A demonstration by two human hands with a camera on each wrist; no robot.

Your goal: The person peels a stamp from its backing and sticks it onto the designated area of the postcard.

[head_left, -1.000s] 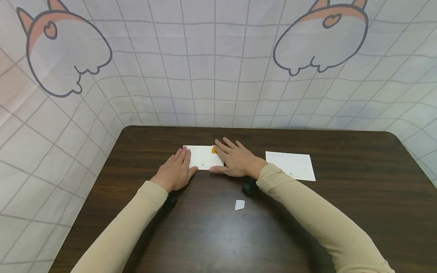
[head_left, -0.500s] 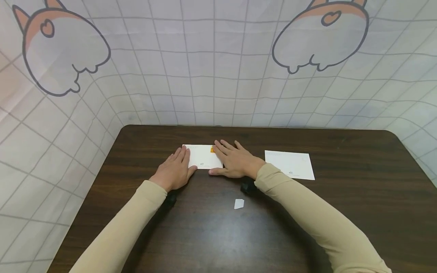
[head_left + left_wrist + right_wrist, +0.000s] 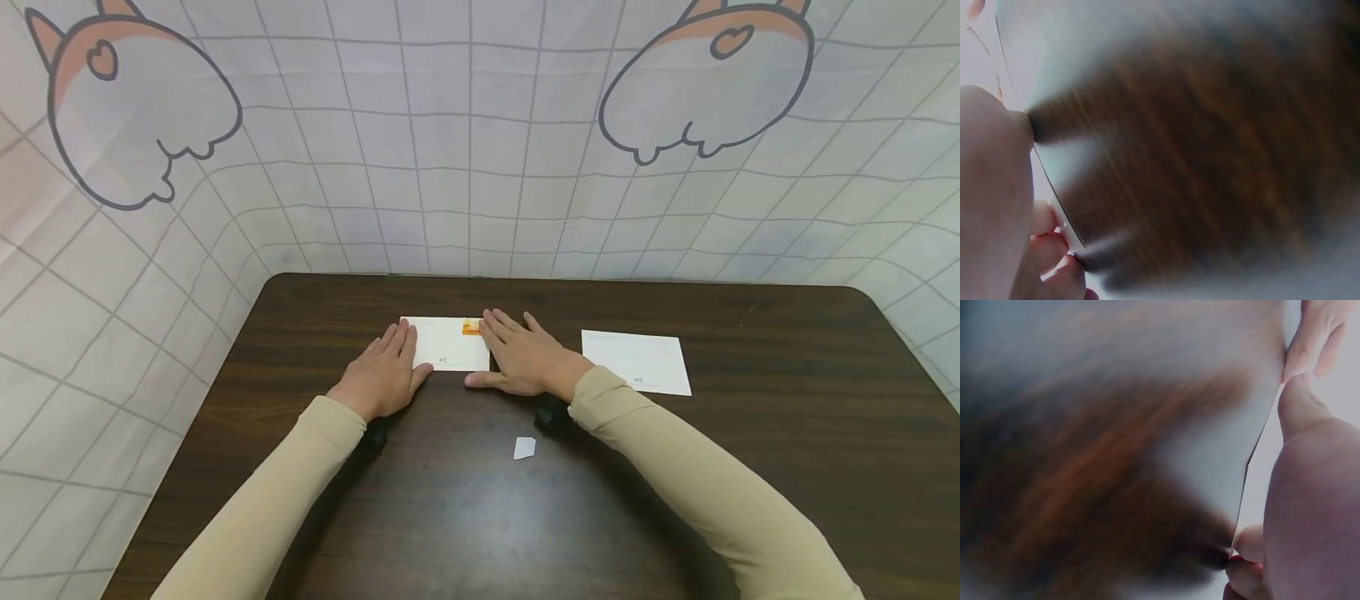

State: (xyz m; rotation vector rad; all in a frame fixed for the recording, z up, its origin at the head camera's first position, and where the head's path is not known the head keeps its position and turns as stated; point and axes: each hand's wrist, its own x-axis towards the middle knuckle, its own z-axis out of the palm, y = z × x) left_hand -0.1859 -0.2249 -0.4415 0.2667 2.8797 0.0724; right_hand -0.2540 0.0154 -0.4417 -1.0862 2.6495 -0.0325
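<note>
A white card (image 3: 450,348) lies flat on the dark table, with an orange-yellow stamp-like patch (image 3: 472,327) at its upper right corner. The left hand (image 3: 381,372) rests on the card's left edge, fingers straight and thumb near its lower edge. At the card's right edge, the right hand (image 3: 528,358) touches the corner beside the patch with its fingertips, thumb spread toward the body. Both wrist views show the hands low over the table; the left hand (image 3: 997,187) and right hand (image 3: 1316,487) appear close up, the card hardly visible.
A second white card (image 3: 637,362) lies to the right, past the right hand, partly bordered by the sleeve. A small whitish paper piece (image 3: 524,448) is on the table (image 3: 450,533) nearer the body. A white gridded curtain (image 3: 435,125) hangs behind the table.
The right hand has shifted slightly to the right, uncovering more of the orange-yellow patch. The left hand holds its place on the card.
</note>
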